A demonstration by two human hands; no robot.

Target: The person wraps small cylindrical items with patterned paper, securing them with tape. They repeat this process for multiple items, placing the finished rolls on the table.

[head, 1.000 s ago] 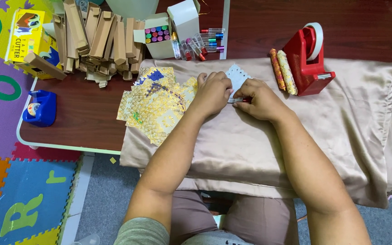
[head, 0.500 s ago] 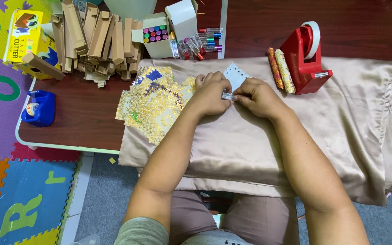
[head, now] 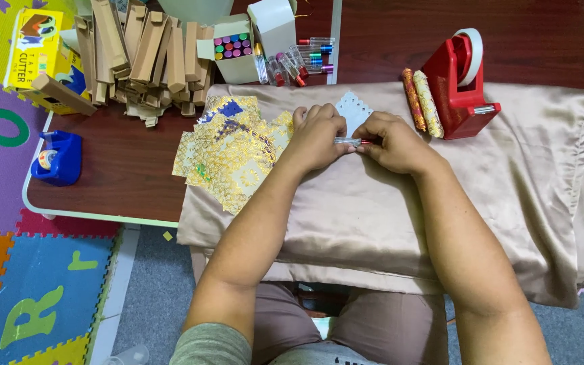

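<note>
My left hand (head: 319,135) and my right hand (head: 393,142) meet over a beige cloth (head: 386,209) and together pinch a small clear tube with a red end (head: 349,141), held level between the fingertips. Just behind the hands lies a white paper piece with punched holes (head: 354,110). A pile of gold-patterned paper sheets (head: 231,152) lies on the cloth's left part, beside my left wrist.
A red tape dispenser (head: 459,88) and two patterned rolls (head: 422,101) stand to the right. Behind are a heap of slim cardboard boxes (head: 143,57), a white box of coloured vials (head: 232,51) and loose vials (head: 302,61). A blue tape dispenser (head: 55,159) sits left.
Both hands have drawn the small tube out level between them; it shows more plainly now. The view has shifted slightly.
</note>
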